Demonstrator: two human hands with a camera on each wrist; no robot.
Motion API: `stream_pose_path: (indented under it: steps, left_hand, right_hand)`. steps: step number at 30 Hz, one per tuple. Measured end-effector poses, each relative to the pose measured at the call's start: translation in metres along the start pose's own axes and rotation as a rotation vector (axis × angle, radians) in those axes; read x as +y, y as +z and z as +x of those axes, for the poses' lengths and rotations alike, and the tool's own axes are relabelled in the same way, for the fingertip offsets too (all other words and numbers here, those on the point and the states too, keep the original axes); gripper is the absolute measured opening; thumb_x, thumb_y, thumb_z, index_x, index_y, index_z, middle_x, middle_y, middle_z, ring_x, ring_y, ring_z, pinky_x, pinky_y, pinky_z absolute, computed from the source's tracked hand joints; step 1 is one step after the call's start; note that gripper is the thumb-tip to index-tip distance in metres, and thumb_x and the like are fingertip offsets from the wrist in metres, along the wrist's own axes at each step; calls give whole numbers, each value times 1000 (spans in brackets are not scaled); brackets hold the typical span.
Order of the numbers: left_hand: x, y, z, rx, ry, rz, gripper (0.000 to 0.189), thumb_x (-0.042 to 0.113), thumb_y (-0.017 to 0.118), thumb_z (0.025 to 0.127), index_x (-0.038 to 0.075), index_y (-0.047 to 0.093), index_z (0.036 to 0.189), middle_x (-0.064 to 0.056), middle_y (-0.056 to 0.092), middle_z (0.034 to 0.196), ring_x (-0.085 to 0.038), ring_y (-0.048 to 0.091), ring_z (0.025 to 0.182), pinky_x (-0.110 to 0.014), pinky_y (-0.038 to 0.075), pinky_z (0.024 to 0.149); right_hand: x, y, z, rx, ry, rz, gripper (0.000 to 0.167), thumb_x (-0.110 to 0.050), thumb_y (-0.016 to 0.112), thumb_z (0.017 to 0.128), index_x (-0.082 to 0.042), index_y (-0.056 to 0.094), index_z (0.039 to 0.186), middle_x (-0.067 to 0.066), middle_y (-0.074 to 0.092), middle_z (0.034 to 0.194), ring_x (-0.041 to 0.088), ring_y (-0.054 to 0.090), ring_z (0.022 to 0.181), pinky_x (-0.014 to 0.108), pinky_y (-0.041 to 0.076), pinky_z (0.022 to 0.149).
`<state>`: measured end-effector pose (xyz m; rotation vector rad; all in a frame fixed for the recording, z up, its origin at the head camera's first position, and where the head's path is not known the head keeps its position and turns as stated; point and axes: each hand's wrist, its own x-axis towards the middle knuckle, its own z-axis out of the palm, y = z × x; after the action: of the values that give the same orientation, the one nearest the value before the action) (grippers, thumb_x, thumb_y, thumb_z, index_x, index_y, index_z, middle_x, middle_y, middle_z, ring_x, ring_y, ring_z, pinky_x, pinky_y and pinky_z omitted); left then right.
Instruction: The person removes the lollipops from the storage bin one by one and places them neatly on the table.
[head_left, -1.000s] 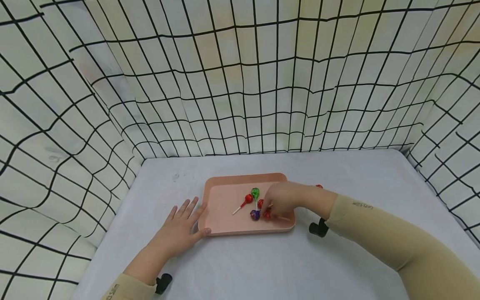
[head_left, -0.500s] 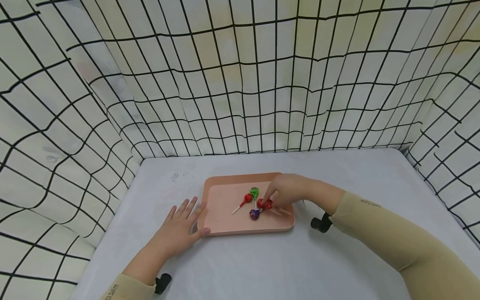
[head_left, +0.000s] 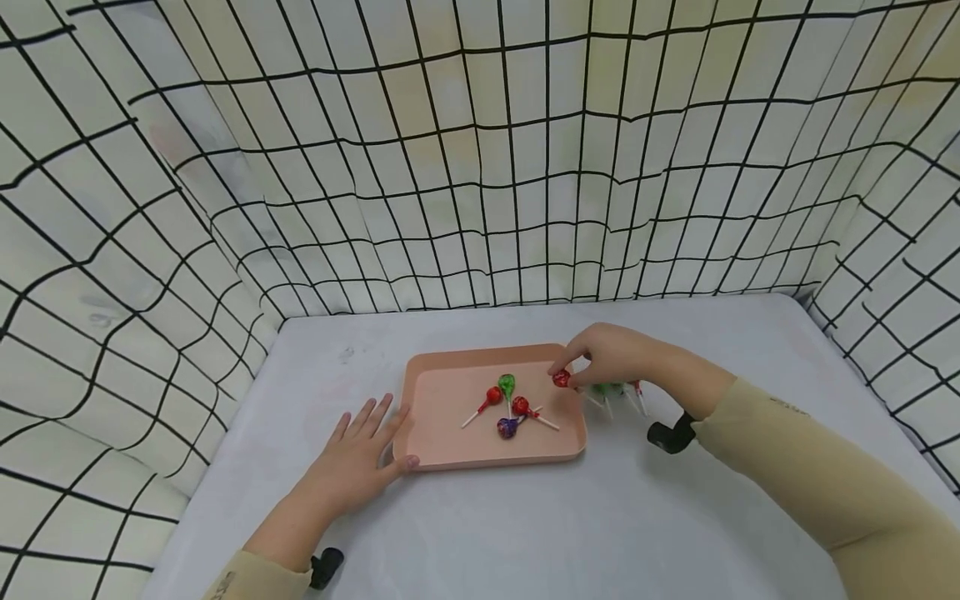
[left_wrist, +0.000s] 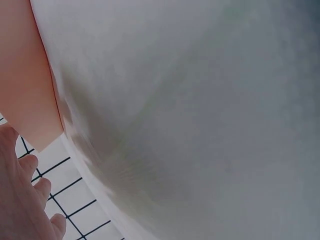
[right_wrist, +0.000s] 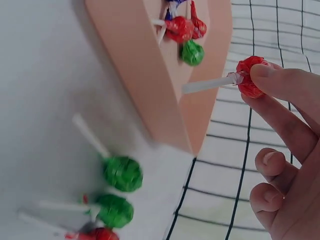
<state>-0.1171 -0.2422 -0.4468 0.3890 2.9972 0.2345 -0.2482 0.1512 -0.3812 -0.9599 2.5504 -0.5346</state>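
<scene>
Between thumb and forefinger my right hand (head_left: 611,354) pinches a red-wrapped lollipop (right_wrist: 250,77) by its head, over the right edge of the pink tray (head_left: 442,442). Its white stick points away from the fingers in the right wrist view. In the tray lie a green lollipop (head_left: 507,385), a purple one (head_left: 507,428), a red one (head_left: 492,396) to the left and another red one (head_left: 521,406) beside the purple. My left hand (head_left: 356,458) rests with spread, straight fingers at the tray's left edge, thumb near its front corner.
Right of the tray, on the white table (head_left: 480,533), lie two green lollipops (right_wrist: 122,173) and a red one (right_wrist: 104,234), partly hidden by the right hand in the head view. White walls with a black grid (head_left: 480,167) surround the table's back and sides.
My right hand has picked a red lollipop off the pile in the tray and moved up and right to the tray's right edge. The left hand has stayed in place.
</scene>
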Motion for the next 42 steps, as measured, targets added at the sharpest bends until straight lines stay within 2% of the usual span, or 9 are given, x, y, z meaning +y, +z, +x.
stream_pose_path:
  steps: [7,10,18,22,26,30,34,38,42]
  left_hand:
    - [0,-1,0,-2,-8,3,85,66,52,92,18,29,158,-12,18,164,-38,15,150,-64,10,117]
    - [1,-2,0,-6,-14,0,85,66,52,92,19,29,158,-11,18,165,-38,14,150,-63,10,118]
    - [0,-1,0,2,-11,-3,83,63,55,92,19,30,158,-11,19,164,-38,15,150,-64,10,117]
    - [0,0,0,-1,-12,-2,84,64,55,92,19,29,158,-11,18,164,-38,14,150,-64,10,118]
    - [-1,2,0,0,-10,-2,84,64,54,92,20,29,158,-11,18,165,-38,14,150,-63,10,118]
    - [-2,3,1,4,-10,-5,83,64,54,92,20,29,158,-11,18,165,-38,14,150,-63,10,118]
    - [-2,3,1,5,-9,-4,84,64,55,92,20,28,158,-11,18,164,-38,14,150,-63,10,118]
    - [-1,2,1,4,-6,-4,85,66,53,92,20,28,158,-11,18,165,-37,14,150,-63,10,118]
    - [-2,3,1,6,2,-5,85,68,51,92,20,28,158,-10,18,165,-37,14,150,-62,10,118]
  right_hand:
    - [32,-6,-21,69,60,14,28,-27,76,88,-28,76,117,-14,69,101,16,52,80,31,46,65]
    - [43,-6,-29,84,104,25,28,-26,75,89,-27,76,117,-13,70,106,16,52,85,30,47,69]
    - [75,-2,-54,117,218,41,31,-26,74,90,-24,75,120,2,69,121,25,59,100,35,52,75]
    - [88,-2,-65,129,276,48,33,-26,74,90,-21,74,122,8,68,120,22,55,87,32,48,65]
    - [97,-3,-71,123,317,75,34,-25,73,90,-18,73,123,12,67,122,21,53,84,30,46,62]
    - [103,-2,-72,106,331,92,35,-25,73,90,-16,72,124,15,66,126,25,57,98,32,49,70]
    - [109,1,-71,102,324,96,34,-24,72,91,-14,72,123,17,65,127,34,57,113,46,53,86]
    - [116,7,-69,102,340,99,32,-23,72,91,-14,73,121,18,64,128,42,52,123,60,45,99]
    - [122,12,-65,104,357,101,31,-24,72,90,-14,74,120,18,64,128,44,50,125,63,41,101]
